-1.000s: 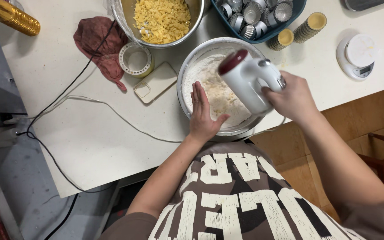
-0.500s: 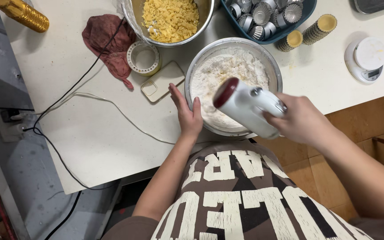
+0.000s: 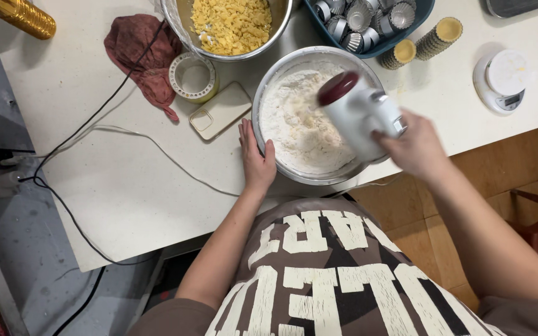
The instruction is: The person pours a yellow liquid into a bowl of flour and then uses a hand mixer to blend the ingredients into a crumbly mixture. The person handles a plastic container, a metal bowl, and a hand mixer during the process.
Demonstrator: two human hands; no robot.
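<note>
Two hands are at work on the white table [image 3: 126,186], and both are yours. Your right hand [image 3: 415,146] is closed around the handle of a white hand mixer [image 3: 359,112] with a dark red end, and it holds the mixer over the steel mixing bowl [image 3: 263,106], at its right side. The mixer looks a little blurred. Inside the bowl you see white flour [image 3: 297,124], heaped and rough. Your left hand [image 3: 256,158] lies flat and open against the left outer wall of the same bowl, with the fingers together and pointing away from you; it grips nothing.

The bowl stands near the front edge of the table, in front of your body. Just to its left lies a phone [image 3: 220,111], face down, and beyond the phone a roll of tape [image 3: 193,77] and a reddish cloth [image 3: 141,53]. A black cable [image 3: 63,149] runs across the table on the left. At the far side there is a second steel bowl [image 3: 179,25] with yellow crumbled pieces, and to its right a blue tub [image 3: 421,12] full of small metal tart moulds. A small white kitchen scale [image 3: 505,81] stands at the far right.
</note>
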